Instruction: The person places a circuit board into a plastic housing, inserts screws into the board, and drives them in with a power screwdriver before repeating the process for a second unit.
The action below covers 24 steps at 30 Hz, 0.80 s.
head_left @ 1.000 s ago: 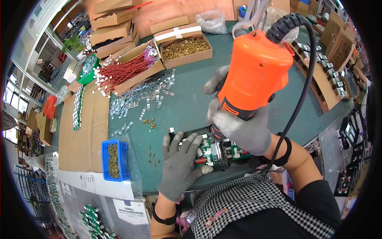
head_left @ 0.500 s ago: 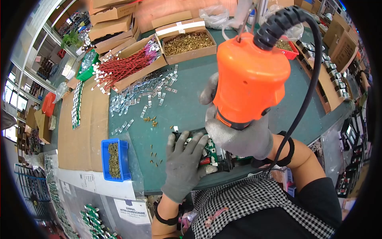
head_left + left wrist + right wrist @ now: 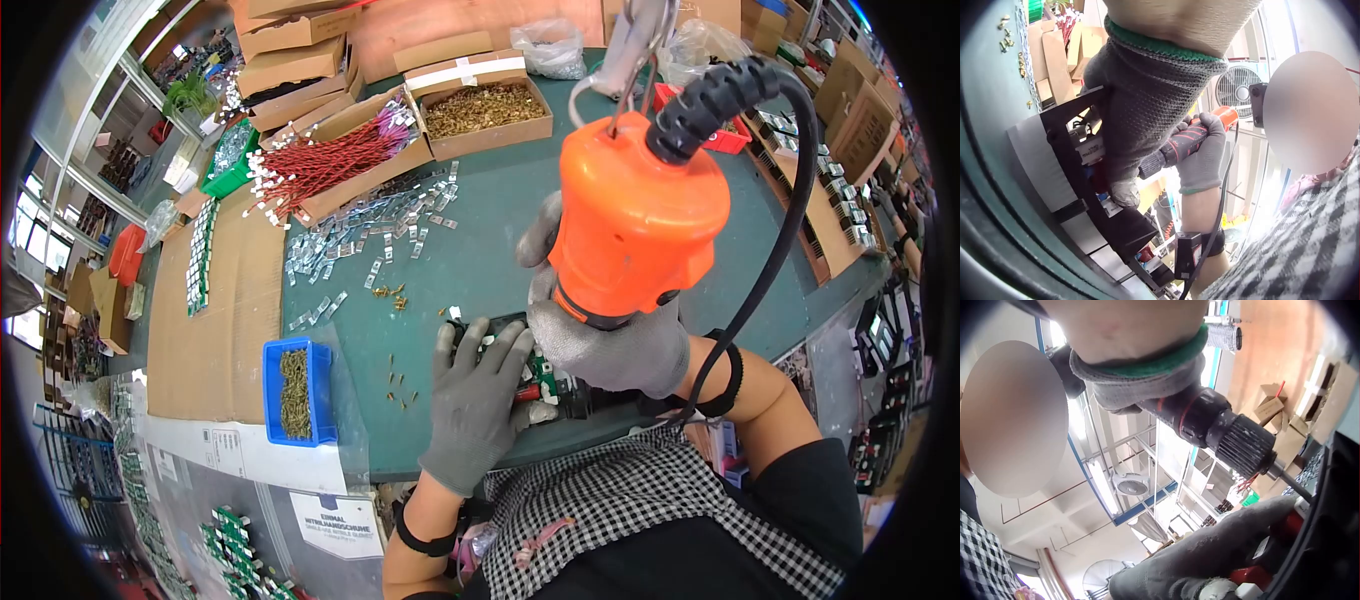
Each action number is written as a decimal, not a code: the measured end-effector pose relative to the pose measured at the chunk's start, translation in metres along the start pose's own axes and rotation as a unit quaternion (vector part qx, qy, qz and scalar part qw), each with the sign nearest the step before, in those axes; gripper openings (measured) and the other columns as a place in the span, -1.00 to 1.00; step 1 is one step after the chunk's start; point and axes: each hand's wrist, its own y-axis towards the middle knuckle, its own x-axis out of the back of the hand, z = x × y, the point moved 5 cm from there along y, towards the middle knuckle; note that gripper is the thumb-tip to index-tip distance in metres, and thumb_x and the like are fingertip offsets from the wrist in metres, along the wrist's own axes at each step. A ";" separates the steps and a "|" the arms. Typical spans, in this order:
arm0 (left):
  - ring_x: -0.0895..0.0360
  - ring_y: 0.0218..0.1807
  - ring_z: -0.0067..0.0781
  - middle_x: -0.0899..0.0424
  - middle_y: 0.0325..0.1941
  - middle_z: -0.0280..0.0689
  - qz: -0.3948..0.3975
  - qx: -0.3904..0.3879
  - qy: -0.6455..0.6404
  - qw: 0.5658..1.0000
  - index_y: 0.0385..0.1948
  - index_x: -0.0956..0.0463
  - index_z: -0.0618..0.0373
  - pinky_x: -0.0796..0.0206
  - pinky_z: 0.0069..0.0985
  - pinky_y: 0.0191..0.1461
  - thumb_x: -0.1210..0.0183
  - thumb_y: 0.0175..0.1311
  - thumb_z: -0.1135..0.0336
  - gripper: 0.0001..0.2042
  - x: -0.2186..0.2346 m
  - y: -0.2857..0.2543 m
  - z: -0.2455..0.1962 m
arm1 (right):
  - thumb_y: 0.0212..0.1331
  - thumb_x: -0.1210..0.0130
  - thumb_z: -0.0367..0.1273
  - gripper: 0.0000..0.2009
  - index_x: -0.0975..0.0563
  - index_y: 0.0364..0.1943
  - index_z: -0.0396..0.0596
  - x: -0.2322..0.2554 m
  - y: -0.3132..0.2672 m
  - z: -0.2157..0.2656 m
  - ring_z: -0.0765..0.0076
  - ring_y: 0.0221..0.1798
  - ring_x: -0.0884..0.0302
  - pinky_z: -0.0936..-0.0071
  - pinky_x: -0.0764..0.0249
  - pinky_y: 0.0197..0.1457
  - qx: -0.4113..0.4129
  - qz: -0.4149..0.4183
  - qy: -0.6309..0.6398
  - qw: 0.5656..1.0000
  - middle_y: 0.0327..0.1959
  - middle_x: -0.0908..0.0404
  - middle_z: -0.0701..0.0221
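My right hand [image 3: 625, 350], in a grey glove, grips an orange and black electric screwdriver [image 3: 640, 215] with a cord at its top. In the right wrist view, the screwdriver's bit [image 3: 1294, 485] points down into a black housing [image 3: 1322, 519]. A green circuit board [image 3: 545, 378] and red parts show inside the housing, near the table's front edge. My gloved left hand [image 3: 470, 410] rests on the housing's left part, its fingers stretched across it and its thumb at the near side. The right hand and the screwdriver hide much of the housing in the head view.
Loose screws [image 3: 393, 380] lie left of the housing, beside a blue bin [image 3: 326, 400] of screws. Metal strips [image 3: 370, 235] spread farther back, before boxes of red wires [image 3: 335, 165] and brass-coloured parts [image 3: 485, 108]. The screwdriver's cord [image 3: 795, 220] loops down on the right.
The screwdriver has tipped so that its orange top faces the head camera more and its lower end is hidden. The left hand stays on the housing; the head view has shifted slightly.
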 end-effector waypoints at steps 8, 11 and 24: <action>-0.35 0.28 0.02 -0.53 0.18 -0.20 -0.003 -0.008 0.002 1.000 0.09 -0.48 0.15 0.05 0.07 0.43 -0.10 0.01 -0.35 -0.24 -0.003 -0.001 0.000 | -0.13 -0.28 -0.51 -0.46 -0.37 0.05 -0.16 -0.002 -0.004 -0.003 0.41 -0.14 -0.55 0.41 -0.49 -0.01 0.019 0.010 -0.031 0.999 -0.15 -0.55 0.32; -0.35 0.28 0.02 -0.53 0.18 -0.20 -0.013 -0.018 -0.007 1.000 0.10 -0.48 0.15 0.05 0.06 0.43 -0.10 0.04 -0.35 -0.24 0.000 -0.001 0.000 | -0.11 -0.27 -0.52 -0.45 -0.36 0.07 -0.17 -0.002 -0.002 -0.002 0.43 -0.13 -0.54 0.42 -0.48 0.00 0.026 -0.003 -0.007 1.000 -0.14 -0.55 0.32; -0.52 -0.28 -0.12 -0.61 -0.48 -0.18 -0.129 0.029 -0.231 0.964 -0.54 -0.56 0.09 -0.26 -0.22 -0.05 -0.30 -0.09 0.23 -0.83 -0.018 0.054 0.027 | -0.07 -0.25 -0.49 -0.47 -0.36 0.08 -0.11 0.005 0.007 0.004 0.49 -0.18 -0.51 0.46 -0.47 -0.07 0.028 0.014 0.018 0.999 -0.22 -0.51 0.37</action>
